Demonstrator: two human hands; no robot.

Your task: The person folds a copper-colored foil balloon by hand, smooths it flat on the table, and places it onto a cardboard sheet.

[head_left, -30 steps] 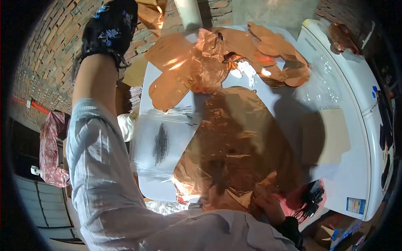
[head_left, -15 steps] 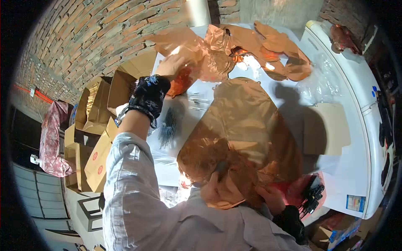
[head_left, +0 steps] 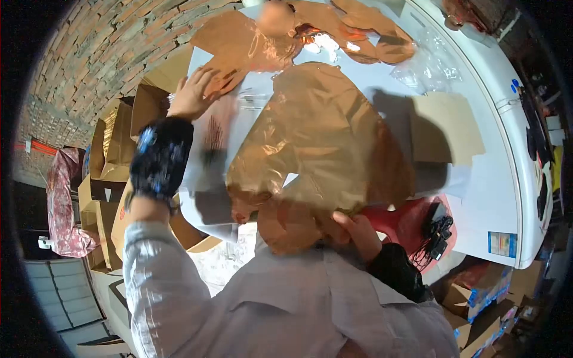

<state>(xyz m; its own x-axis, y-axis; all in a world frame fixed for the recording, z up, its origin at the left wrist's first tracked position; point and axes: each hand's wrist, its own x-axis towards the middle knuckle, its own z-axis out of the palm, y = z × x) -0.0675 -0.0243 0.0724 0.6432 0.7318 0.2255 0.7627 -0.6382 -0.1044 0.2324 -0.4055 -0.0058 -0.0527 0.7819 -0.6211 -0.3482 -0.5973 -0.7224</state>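
Observation:
A large flat copper-coloured foil balloon [head_left: 322,131] spreads across the table in front of me, its lower end hanging near my chest. My right hand [head_left: 358,232] grips its lower edge, thumb on top and the other fingers hidden beneath the foil. My left hand [head_left: 197,92] is off to the left with its fingers stretched out, beside the near edge of another copper foil piece [head_left: 224,36]. Nothing shows in its grasp. A blurred bundle of thin dark strips [head_left: 215,128] lies below this hand, partly in shadow.
Cardboard boxes [head_left: 116,140] stand along the left side. More copper foil [head_left: 382,39] lies at the back, with small white pieces [head_left: 322,45] and clear plastic [head_left: 430,65] near it. A cardboard sheet [head_left: 468,128] lies right; black cables [head_left: 439,232] rest on red plastic [head_left: 397,227].
My left hand has come off the back foil, towards the left and nearer me. The large foil balloon looks flatter and more spread out. My right hand remains at its lower edge; the view has shifted.

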